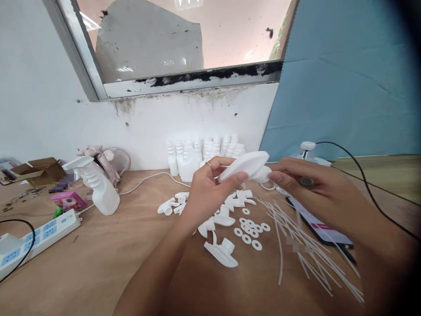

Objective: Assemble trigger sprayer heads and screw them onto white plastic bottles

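A white spray head [247,166] is held up over the table between my hands. My left hand [213,184] is wrapped round its body, a ring on one finger. The fingers of my right hand [296,177] pinch the round collar at its right end; whether they also hold a smaller part is hidden. Below lie loose white spray heads [222,252], several flat white rings [251,229] and a spread of thin white tubes [305,245]. Behind my left hand, white bottles [189,164] without heads stand against the wall.
At the left stand an assembled spray bottle [103,193], a pink box [69,201], a power strip [39,241], a cardboard box [41,171] and a pink bag [105,164]. A phone [320,226] lies partly under my right arm, near a clear container with a white cap [308,145] and black cable.
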Action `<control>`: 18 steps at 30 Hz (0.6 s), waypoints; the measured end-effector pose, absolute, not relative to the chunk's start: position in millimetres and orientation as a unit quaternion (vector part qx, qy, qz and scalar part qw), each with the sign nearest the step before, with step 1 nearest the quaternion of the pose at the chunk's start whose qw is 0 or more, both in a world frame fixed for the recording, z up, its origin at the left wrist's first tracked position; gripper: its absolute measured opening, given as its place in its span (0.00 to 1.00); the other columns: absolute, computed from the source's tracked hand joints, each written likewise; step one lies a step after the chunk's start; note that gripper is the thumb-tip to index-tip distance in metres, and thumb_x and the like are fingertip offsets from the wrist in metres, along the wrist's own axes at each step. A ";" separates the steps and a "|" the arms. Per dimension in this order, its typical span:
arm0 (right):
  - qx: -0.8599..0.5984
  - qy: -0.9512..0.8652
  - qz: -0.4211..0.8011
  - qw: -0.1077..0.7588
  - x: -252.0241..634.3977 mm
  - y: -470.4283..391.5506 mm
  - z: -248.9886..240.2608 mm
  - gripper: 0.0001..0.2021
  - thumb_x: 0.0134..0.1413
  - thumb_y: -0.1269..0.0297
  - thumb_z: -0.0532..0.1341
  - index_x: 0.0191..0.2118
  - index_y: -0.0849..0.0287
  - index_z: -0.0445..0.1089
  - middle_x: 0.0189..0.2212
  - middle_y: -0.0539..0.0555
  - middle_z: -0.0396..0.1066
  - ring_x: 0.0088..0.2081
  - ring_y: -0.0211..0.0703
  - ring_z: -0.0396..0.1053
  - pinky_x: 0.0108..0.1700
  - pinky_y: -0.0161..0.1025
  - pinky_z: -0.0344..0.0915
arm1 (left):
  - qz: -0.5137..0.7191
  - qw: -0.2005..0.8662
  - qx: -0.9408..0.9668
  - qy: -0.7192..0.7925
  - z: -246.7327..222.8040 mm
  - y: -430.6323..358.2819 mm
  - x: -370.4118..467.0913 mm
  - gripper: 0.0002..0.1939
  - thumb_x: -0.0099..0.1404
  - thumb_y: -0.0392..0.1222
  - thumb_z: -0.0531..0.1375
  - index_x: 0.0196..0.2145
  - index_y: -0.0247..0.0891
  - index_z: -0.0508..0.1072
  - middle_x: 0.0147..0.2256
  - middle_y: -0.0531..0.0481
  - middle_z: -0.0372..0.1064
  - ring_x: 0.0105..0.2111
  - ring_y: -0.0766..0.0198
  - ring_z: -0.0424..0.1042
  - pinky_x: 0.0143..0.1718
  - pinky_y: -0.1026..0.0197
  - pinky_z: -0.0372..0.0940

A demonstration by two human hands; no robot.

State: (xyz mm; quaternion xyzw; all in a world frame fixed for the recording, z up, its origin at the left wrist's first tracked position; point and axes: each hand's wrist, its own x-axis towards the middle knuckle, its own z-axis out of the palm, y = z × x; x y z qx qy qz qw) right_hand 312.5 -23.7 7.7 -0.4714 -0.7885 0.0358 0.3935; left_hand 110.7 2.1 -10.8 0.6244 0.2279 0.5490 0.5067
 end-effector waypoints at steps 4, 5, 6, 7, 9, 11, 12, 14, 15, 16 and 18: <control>-0.438 -0.818 -0.021 0.373 309.3 -23.7 9.1 0.13 0.63 0.54 0.52 0.33 0.54 0.66 0.31 0.50 0.65 0.32 0.40 0.62 0.35 0.38 0.56 | 0.542 0.531 0.611 0.227 -10.7 2.6 111.3 0.15 0.57 0.47 0.66 0.38 0.38 0.69 0.37 0.49 0.71 0.28 0.68 0.73 0.32 0.64 0.68; -0.430 -0.824 -0.028 0.368 308.2 -23.3 9.1 0.12 0.64 0.55 0.52 0.33 0.55 0.65 0.31 0.50 0.65 0.32 0.40 0.61 0.35 0.39 0.56 | 0.541 0.534 0.609 0.226 -11.1 2.5 111.8 0.15 0.57 0.47 0.66 0.38 0.38 0.69 0.38 0.49 0.71 0.29 0.68 0.73 0.33 0.64 0.68; -0.422 -0.830 -0.034 0.363 307.1 -22.8 9.0 0.12 0.64 0.56 0.51 0.34 0.55 0.64 0.31 0.50 0.64 0.33 0.41 0.61 0.35 0.39 0.55 | 0.538 0.537 0.609 0.226 -11.6 2.3 112.3 0.15 0.57 0.47 0.66 0.38 0.38 0.68 0.39 0.49 0.71 0.29 0.67 0.73 0.34 0.63 0.69; -0.415 -0.835 -0.042 0.360 306.2 -22.3 8.6 0.12 0.65 0.56 0.51 0.34 0.55 0.63 0.30 0.51 0.64 0.33 0.42 0.60 0.35 0.39 0.55 | 0.535 0.538 0.611 0.226 -12.1 2.1 112.7 0.15 0.58 0.47 0.65 0.38 0.38 0.67 0.39 0.48 0.71 0.30 0.67 0.73 0.35 0.62 0.69; -0.408 -0.836 -0.057 0.361 304.7 -21.5 7.3 0.12 0.65 0.56 0.50 0.33 0.56 0.61 0.29 0.51 0.62 0.34 0.44 0.59 0.36 0.40 0.54 | 0.532 0.538 0.616 0.221 -13.3 1.4 113.3 0.15 0.59 0.47 0.64 0.39 0.38 0.66 0.40 0.48 0.70 0.32 0.67 0.73 0.37 0.62 0.69; -0.419 -0.831 -0.044 0.364 303.7 -20.9 5.0 0.12 0.65 0.56 0.50 0.33 0.56 0.60 0.29 0.51 0.62 0.33 0.43 0.58 0.36 0.40 0.54 | 0.529 0.531 0.625 0.217 -14.2 0.0 113.2 0.15 0.60 0.47 0.63 0.40 0.39 0.64 0.39 0.49 0.69 0.35 0.65 0.73 0.37 0.63 0.69; -0.426 -0.828 -0.026 0.362 303.2 -20.7 3.5 0.12 0.65 0.55 0.50 0.33 0.55 0.60 0.29 0.51 0.61 0.33 0.43 0.58 0.35 0.39 0.54 | 0.526 0.525 0.632 0.219 -14.4 -0.9 112.9 0.15 0.60 0.47 0.63 0.40 0.40 0.64 0.39 0.50 0.69 0.36 0.65 0.72 0.36 0.64 0.69; -0.438 -0.825 0.011 0.358 302.0 -20.0 0.5 0.11 0.65 0.56 0.50 0.34 0.55 0.60 0.29 0.50 0.61 0.31 0.41 0.58 0.33 0.38 0.55 | 0.503 0.512 0.655 0.238 -14.3 -2.7 112.4 0.17 0.59 0.47 0.64 0.43 0.43 0.64 0.38 0.51 0.68 0.35 0.66 0.71 0.34 0.66 0.67; -0.440 -0.824 0.021 0.357 301.1 -19.6 -0.7 0.11 0.64 0.55 0.50 0.35 0.55 0.60 0.29 0.49 0.61 0.30 0.40 0.58 0.32 0.37 0.55 | 0.488 0.504 0.666 0.253 -14.0 -3.5 112.2 0.19 0.59 0.48 0.64 0.46 0.44 0.64 0.37 0.51 0.69 0.33 0.67 0.70 0.32 0.66 0.66; -0.441 -0.823 0.028 0.358 299.8 -19.2 -1.7 0.11 0.64 0.55 0.50 0.35 0.55 0.61 0.28 0.49 0.61 0.29 0.40 0.58 0.32 0.37 0.55 | 0.477 0.497 0.673 0.269 -13.7 -4.1 112.2 0.21 0.59 0.49 0.64 0.48 0.45 0.64 0.36 0.52 0.69 0.32 0.67 0.70 0.31 0.66 0.66; -0.442 -0.818 0.039 0.365 296.3 -18.7 -2.1 0.13 0.63 0.53 0.51 0.34 0.55 0.63 0.26 0.48 0.62 0.27 0.39 0.58 0.29 0.36 0.55 | 0.468 0.487 0.676 0.295 -12.8 -4.6 112.7 0.24 0.58 0.51 0.64 0.49 0.46 0.65 0.34 0.51 0.69 0.31 0.66 0.71 0.31 0.65 0.66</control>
